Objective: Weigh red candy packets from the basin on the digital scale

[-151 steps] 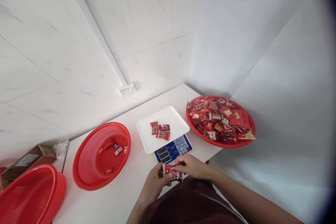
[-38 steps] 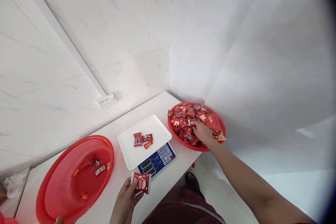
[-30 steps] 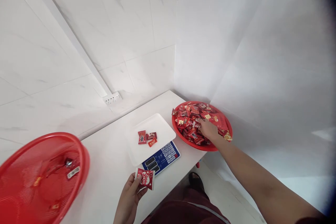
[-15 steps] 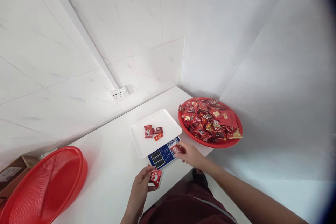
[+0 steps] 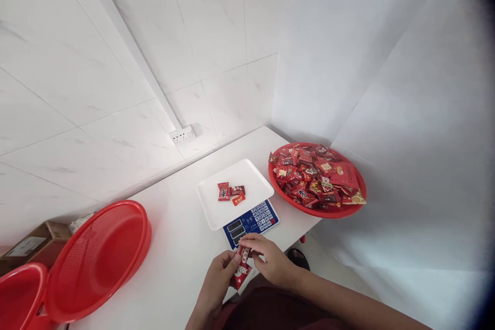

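My left hand [image 5: 220, 277] grips a bright red snack packet [image 5: 242, 274] with white marks, low at the table's front edge. Against it lies a smaller dark red packet [image 5: 244, 252], which the fingers of my right hand [image 5: 273, 264] close on at its upper end. Just beyond my hands stands a blue-fronted digital scale [image 5: 268, 224] with a keypad and dark displays. On its white tray [image 5: 211, 211] rest three small packets: a red one [image 5: 223, 192] with a black character, a dark red one [image 5: 237, 191] and an orange-red one [image 5: 238, 199].
To the right, a red basin [image 5: 328, 213] is heaped with assorted red snack packets [image 5: 305, 178]. Two red plastic baskets [image 5: 145, 247] occupy the left side, beside a cardboard box [image 5: 42, 247]. A socket strip [image 5: 182, 135] sits on the tiled wall behind the white table [image 5: 174, 216].
My right hand has moved left and toward me from the scale's keypad, bringing its dark red packet against the packet in my left hand. The view has shifted, showing more of the baskets.
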The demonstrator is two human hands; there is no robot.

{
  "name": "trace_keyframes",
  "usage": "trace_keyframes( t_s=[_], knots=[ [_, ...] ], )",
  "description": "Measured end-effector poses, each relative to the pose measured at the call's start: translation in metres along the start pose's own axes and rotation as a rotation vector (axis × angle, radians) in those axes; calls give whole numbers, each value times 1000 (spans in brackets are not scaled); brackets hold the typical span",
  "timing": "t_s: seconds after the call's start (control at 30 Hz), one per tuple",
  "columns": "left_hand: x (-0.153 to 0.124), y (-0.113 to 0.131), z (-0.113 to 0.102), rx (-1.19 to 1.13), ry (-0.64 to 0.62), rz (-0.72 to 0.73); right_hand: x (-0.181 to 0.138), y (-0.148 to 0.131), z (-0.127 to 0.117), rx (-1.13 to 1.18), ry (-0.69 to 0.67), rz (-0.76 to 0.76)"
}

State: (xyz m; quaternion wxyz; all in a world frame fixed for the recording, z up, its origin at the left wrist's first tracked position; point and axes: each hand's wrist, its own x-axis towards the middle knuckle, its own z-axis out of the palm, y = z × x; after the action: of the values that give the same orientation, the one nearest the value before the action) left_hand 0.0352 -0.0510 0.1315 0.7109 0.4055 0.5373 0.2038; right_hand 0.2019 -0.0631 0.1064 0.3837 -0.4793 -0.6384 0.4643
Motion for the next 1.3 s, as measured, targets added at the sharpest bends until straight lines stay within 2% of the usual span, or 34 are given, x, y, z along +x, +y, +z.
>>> trace_keyframes(
  t_s=[0.1, 0.2, 0.33, 0.5, 0.6, 0.73, 0.83, 0.9, 0.97, 1.13, 1.3],
  knots=[
    [1, -5, -4, 87, 27, 59, 0, 0, -3, 190, -16, 249],
    [1, -5, -5, 175, 73, 113, 5, 1, -7, 268, -38, 409],
    [1, -6, -4, 228, 75, 148, 7, 2, -10, 329, -89, 467],
    [3, -9, -2, 243, 9, 137, 5, 0, -8, 569, 1, 539],
    [1, -8, 0, 190, -12, 131, 4, -2, -6, 651, -23, 597],
    [-2, -4, 1, 89, -30, 103, 4, -4, -8, 654, -88, 625],
    [-1, -4, 1, 103, -77, 76, 5, 0, -8, 599, -87, 603],
    [1, -6, 0, 152, -64, 75, 7, 6, -7, 558, -61, 586],
    [4, -8, -1, 204, 0, 79, 10, 14, -7, 555, -1, 599],
    [7, -12, -13, 291, 147, 80, 26, 38, -12, 705, 239, 749],
    [6, -17, -31, 264, 181, 77, 51, 46, -8, 754, 291, 768]
  ],
)
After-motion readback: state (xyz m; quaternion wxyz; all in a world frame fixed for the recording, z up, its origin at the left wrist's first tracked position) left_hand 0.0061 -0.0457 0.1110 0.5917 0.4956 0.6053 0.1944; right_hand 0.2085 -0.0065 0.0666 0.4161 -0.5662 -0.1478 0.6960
